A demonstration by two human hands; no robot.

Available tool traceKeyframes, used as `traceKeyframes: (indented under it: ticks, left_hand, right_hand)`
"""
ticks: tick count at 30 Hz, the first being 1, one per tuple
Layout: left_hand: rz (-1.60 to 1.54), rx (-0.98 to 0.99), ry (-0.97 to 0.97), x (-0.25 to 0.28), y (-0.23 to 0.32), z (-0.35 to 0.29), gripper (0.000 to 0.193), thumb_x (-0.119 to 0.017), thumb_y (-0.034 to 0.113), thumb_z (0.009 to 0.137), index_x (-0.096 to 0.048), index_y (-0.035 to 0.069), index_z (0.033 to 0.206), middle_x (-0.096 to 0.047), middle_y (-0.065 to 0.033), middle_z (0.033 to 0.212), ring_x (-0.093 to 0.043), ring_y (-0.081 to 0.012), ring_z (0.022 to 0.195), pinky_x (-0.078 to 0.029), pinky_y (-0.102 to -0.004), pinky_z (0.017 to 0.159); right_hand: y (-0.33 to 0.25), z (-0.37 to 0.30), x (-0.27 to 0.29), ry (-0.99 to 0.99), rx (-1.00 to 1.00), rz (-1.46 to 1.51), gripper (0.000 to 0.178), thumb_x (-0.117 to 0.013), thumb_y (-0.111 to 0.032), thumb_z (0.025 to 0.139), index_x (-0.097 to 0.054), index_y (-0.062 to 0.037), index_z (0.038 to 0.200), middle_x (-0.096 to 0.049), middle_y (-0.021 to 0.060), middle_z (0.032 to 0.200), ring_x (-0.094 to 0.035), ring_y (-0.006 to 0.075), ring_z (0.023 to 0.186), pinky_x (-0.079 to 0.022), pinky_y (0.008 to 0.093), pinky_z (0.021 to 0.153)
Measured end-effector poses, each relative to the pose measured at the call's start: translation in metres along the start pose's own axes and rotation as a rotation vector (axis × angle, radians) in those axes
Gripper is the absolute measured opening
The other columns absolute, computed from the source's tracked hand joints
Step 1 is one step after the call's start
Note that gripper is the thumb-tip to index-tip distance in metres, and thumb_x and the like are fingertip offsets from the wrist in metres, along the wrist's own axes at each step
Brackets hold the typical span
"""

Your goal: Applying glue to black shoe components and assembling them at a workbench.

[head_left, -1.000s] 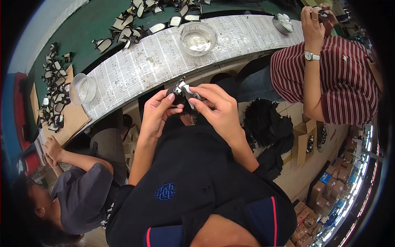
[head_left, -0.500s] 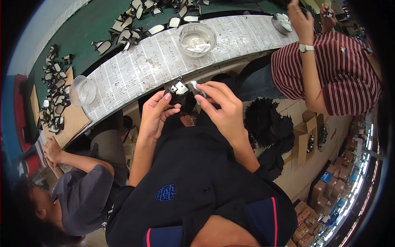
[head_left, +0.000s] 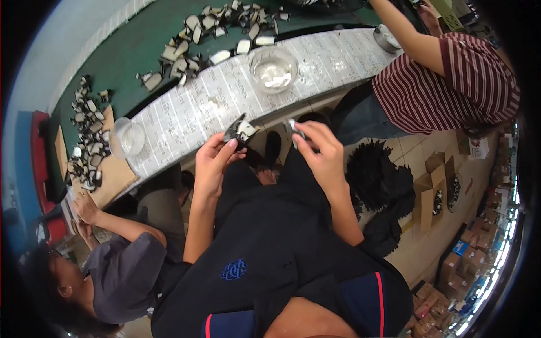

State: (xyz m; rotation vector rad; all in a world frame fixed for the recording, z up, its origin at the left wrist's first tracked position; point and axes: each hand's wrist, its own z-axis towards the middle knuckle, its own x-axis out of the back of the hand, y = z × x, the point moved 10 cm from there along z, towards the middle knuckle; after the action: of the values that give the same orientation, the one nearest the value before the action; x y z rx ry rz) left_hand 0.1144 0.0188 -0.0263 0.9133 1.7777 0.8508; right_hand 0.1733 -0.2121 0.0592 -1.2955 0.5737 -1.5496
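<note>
The worktop curves across the upper part of the view; its far area is green, and its near edge carries a pale, printed covering. A co-worker in a striped shirt sits at the right, one forearm extended toward the far side. A co-worker in a grey shirt sits at the left, hands at the edge of the worktop. A heap of black, shaggy material is located to the right of the wearer's right forearm. An open carton stands on the floor beyond it. A cardboard sheet lies at the left end of the worktop. One group of black parts with pale faces is spread over the green area; a second group is positioned at the left, partly on the sheet. A clear bowl containing white pieces stands on the pale covering; a clear container stands near the sheet. The left hand has its grip closed on a black part with a pale face, held above the lap and in front of the worktop edge. The right hand, well apart from that part, pinches a small dark-and-white piece between thumb and fingers; its exact form is too small to tell
</note>
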Motion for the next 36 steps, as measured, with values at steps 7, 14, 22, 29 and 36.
traceKeyframes:
  ticks: [7, 14, 22, 29, 36]
  left_hand:
    - [0.397, -1.651, 0.647, -0.023, 0.259, -0.079, 0.025, -0.066, 0.006, 0.096, -0.057, -0.013, 0.11, -0.069, -0.0151, 0.097, -0.067, -0.0189, 0.084, -0.057, -0.0325, 0.077]
    - [0.782, -1.682, 0.539, -0.13, 0.397, 0.048, 0.063, -0.076, 0.023, 0.09, -0.049, -0.009, 0.136, -0.069, -0.0195, 0.112, -0.069, -0.0261, 0.105, -0.058, -0.0344, 0.08]
    - [1.62, -0.584, 0.418, 0.038, 0.24, 0.317, 0.081, -0.069, 0.052, 0.085, -0.046, 0.001, 0.143, -0.05, -0.0278, 0.141, -0.047, -0.0461, 0.131, -0.043, -0.0516, 0.106]
    - [1.716, -0.529, 0.433, 0.12, 0.143, 0.276, 0.044, -0.074, 0.027, 0.084, -0.066, 0.002, 0.12, -0.059, -0.0204, 0.134, -0.058, -0.0415, 0.119, -0.049, -0.0474, 0.098]
    - [1.331, -0.83, 0.534, 0.132, 0.182, 0.233, 0.022, -0.073, 0.023, 0.086, -0.077, 0.006, 0.099, -0.064, -0.022, 0.128, -0.061, -0.0334, 0.121, -0.046, -0.0383, 0.102]
  right_hand:
    - [0.069, -0.053, -0.016, -0.121, -0.118, 0.086, 0.02, -0.072, -0.005, 0.089, -0.069, 0.0023, 0.108, -0.065, 0.0131, 0.101, -0.069, 0.0238, 0.08, -0.058, 0.03, 0.069]
    - [0.054, -0.054, -0.01, -0.091, -0.101, 0.101, 0.023, -0.072, -0.009, 0.091, -0.07, 0.0, 0.112, -0.066, 0.0116, 0.104, -0.069, 0.0195, 0.082, -0.06, 0.0283, 0.069]
    - [0.061, -0.052, 0.019, 0.007, -0.089, 0.116, 0.022, -0.071, -0.007, 0.09, -0.07, 0.0007, 0.11, -0.066, 0.0116, 0.105, -0.069, 0.0213, 0.084, -0.06, 0.0295, 0.07]
    - [0.069, -0.04, 0.009, -0.04, -0.119, 0.101, 0.023, -0.071, -0.006, 0.089, -0.07, 0.0016, 0.11, -0.066, 0.0121, 0.105, -0.07, 0.0219, 0.085, -0.06, 0.0291, 0.071]
    - [0.052, -0.03, -0.009, -0.058, -0.079, 0.094, 0.022, -0.071, -0.004, 0.09, -0.071, 0.0023, 0.111, -0.068, 0.0114, 0.107, -0.069, 0.0156, 0.084, -0.059, 0.0262, 0.07]
